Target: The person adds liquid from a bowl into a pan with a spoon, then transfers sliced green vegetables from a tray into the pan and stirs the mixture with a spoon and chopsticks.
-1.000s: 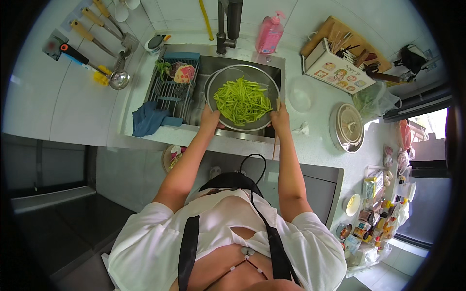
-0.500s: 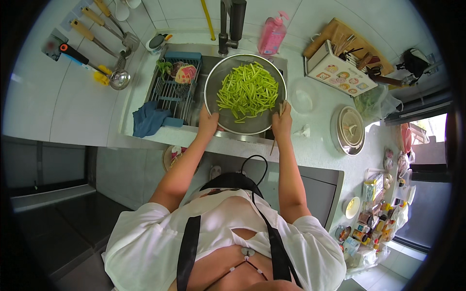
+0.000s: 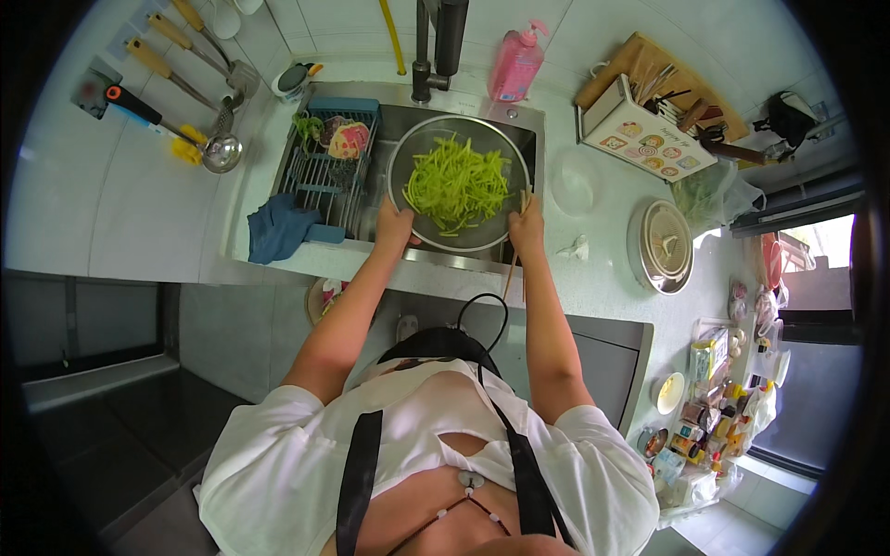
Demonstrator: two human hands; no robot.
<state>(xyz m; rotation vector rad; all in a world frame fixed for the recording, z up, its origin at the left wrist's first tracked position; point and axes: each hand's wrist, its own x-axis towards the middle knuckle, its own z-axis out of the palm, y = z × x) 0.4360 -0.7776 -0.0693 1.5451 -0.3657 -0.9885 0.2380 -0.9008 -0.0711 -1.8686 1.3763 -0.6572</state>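
Note:
Both hands hold a round metal mesh strainer [image 3: 400, 169] over the sink [image 3: 404, 113]. A loose heap of cut green stems [image 3: 454, 185] lies in it, partly smeared by motion. My left hand [image 3: 395, 225] grips the rim at the near left, its fingers partly hidden beneath. At the near right, my right hand [image 3: 527, 227] is closed on the rim. Thin wooden chopsticks [image 3: 512, 269] are also pinched in that hand, pointing down toward the counter's front edge.
A blue drying rack [image 3: 326, 181] with a cloth [image 3: 274, 230] stands at the sink's left. Behind the strainer rises a dark faucet [image 3: 422, 74], beside a pink pump bottle [image 3: 516, 65]. Nested strainers [image 3: 666, 243] and a utensil holder [image 3: 640, 130] stand on the right counter.
The strainer has sunk lower toward the sink and shifted slightly left, with both hands still on it. The stems have shifted inside and look blurred.

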